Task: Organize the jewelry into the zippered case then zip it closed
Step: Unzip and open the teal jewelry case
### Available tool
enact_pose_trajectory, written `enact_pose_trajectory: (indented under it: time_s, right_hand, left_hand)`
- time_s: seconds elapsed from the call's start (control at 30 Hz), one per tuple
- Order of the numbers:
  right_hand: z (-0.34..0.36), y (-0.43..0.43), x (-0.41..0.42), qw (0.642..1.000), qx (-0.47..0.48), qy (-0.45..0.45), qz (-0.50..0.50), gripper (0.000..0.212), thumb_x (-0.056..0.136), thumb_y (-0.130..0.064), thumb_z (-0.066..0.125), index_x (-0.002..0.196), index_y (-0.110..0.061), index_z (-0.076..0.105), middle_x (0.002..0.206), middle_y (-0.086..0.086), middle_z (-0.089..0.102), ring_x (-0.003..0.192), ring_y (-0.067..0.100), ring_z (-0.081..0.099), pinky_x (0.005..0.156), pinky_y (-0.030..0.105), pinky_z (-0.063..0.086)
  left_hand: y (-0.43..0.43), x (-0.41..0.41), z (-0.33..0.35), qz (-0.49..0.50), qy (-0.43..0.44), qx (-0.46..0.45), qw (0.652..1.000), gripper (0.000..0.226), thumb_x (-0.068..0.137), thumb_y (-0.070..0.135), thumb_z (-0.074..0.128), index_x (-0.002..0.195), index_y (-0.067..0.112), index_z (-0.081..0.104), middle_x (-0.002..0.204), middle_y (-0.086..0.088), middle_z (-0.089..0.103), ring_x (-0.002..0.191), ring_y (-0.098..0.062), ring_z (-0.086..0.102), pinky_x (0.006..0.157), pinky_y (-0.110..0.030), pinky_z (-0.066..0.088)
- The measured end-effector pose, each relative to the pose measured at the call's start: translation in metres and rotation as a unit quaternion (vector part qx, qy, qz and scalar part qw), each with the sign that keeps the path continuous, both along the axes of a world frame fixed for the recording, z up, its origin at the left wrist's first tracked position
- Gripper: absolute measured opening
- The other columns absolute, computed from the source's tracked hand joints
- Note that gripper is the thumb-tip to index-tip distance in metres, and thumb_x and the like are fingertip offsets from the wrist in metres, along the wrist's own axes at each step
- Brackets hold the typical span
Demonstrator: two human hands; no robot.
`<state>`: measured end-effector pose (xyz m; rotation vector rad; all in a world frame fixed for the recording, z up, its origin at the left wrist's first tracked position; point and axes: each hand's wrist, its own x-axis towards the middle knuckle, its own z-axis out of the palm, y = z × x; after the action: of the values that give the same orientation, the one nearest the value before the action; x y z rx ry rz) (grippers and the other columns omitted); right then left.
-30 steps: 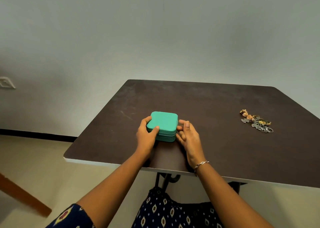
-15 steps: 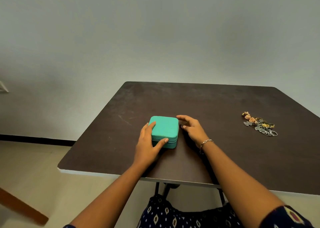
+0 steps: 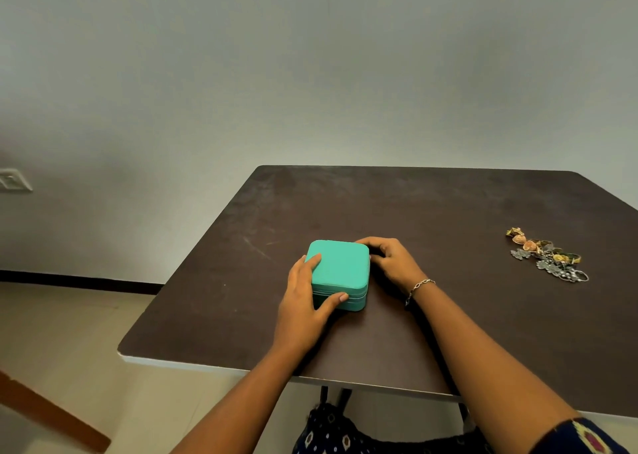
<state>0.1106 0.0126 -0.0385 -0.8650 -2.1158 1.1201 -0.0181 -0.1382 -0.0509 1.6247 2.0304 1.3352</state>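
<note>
Right hand [image 3: 390, 262] drawn in to far right corner of the case [image 3: 340, 263], fingers curled, grasp unclear, left hand [image 3: 303, 301] fingers gripping its near-left side, jewelry [image 3: 545, 255] well apart on worktop [image 3: 448, 212]

Teal case [image 3: 340, 263] flat, apparently zipped; jewelry [image 3: 547, 255] heaped well apart at right.
</note>
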Motion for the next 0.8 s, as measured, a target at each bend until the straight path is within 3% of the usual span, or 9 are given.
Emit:
enact_pose_trajectory:
  time_s: [0.23,0.47,0.63,0.8]
  right_hand:
    - [-0.004,0.002,-0.002,1.0,0.019,-0.021,0.002,0.034,0.09,0.005,0.041,0.109,-0.011,0.064,0.108,-0.002,0.065,0.105,0.011,0.058,0.094,0.025,0.044]
    - [-0.008,0.006,-0.004,0.999,0.042,-0.032,-0.009,0.036,0.088,0.008,0.042,0.112,-0.007,0.063,0.115,0.007,0.064,0.11,0.019,0.056,0.099,0.034,0.043]
    - [-0.008,0.007,-0.003,0.999,0.016,-0.033,0.027,0.039,0.088,0.008,0.042,0.115,-0.011,0.062,0.115,0.001,0.064,0.11,0.014,0.057,0.098,0.031,0.044]
    - [0.009,0.02,-0.006,0.987,0.007,-0.116,0.109,0.037,0.09,0.01,0.039,0.12,-0.003,0.055,0.118,0.005,0.057,0.109,0.014,0.051,0.099,0.029,0.039]
  left_hand:
    - [-0.001,0.0,0.002,-0.004,-0.008,-0.001,1.0,0.07,0.08,0.035,0.067,0.138,0.024,0.03,0.147,0.003,0.027,0.131,-0.009,0.031,0.095,-0.016,0.029]
    - [0.0,-0.001,0.0,-0.003,-0.018,-0.006,1.0,0.07,0.079,0.034,0.067,0.138,0.025,0.03,0.148,0.003,0.026,0.131,-0.009,0.03,0.095,-0.015,0.028]
    - [0.0,0.0,0.001,-0.003,-0.026,-0.011,1.0,0.07,0.079,0.034,0.068,0.138,0.024,0.031,0.148,0.003,0.026,0.131,-0.011,0.031,0.096,-0.019,0.03]
    - [0.0,0.0,0.002,-0.004,-0.037,-0.011,0.999,0.07,0.079,0.032,0.068,0.137,0.024,0.032,0.146,0.003,0.028,0.129,-0.011,0.033,0.096,-0.021,0.033]
